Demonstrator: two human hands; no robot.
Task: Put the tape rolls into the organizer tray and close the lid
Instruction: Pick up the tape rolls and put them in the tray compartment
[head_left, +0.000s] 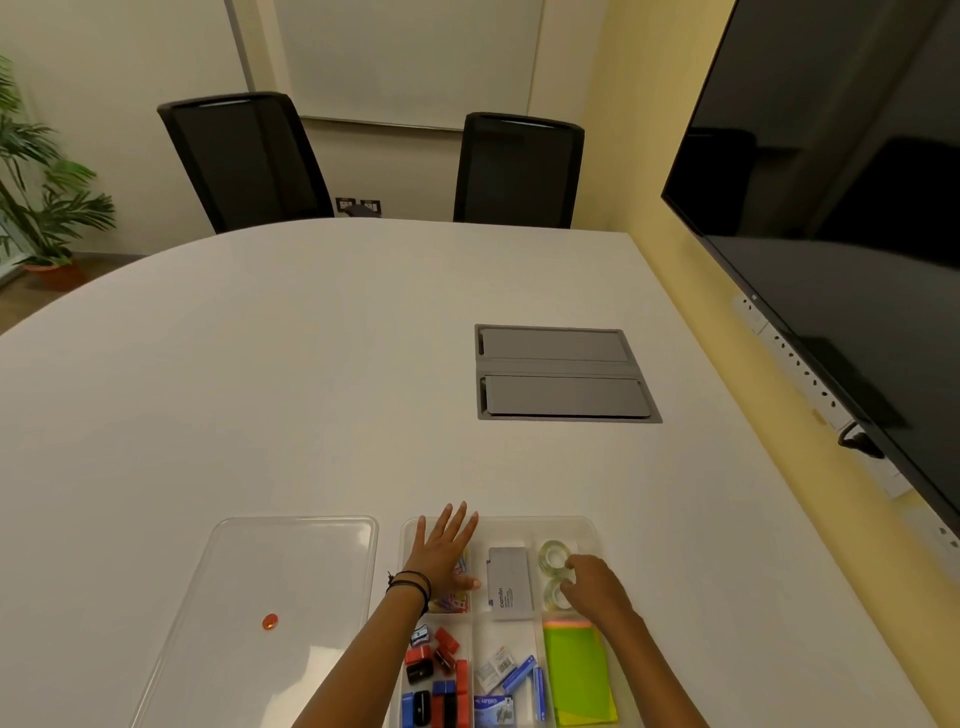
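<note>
A clear organizer tray (589, 525) sits on the white table near me. Two clear tape rolls lie in its far right compartment: one roll (551, 554) further from me, the second roll (554, 593) closer. My right hand (597, 587) rests over that compartment with its fingertips on the nearer roll; its grip is not clearly closed. My left hand (445, 556) lies flat with spread fingers over the tray's far left compartment. The clear lid (291, 571) lies flat on the table left of the tray, with a small orange dot on it.
The tray also holds a grey box (510, 582), green and yellow sticky notes (576, 670), red, blue and black sharpeners (436, 675) and staple boxes (511, 680). A grey cable hatch (561, 374) sits further out. A wall screen (841, 208) hangs at right, chairs behind.
</note>
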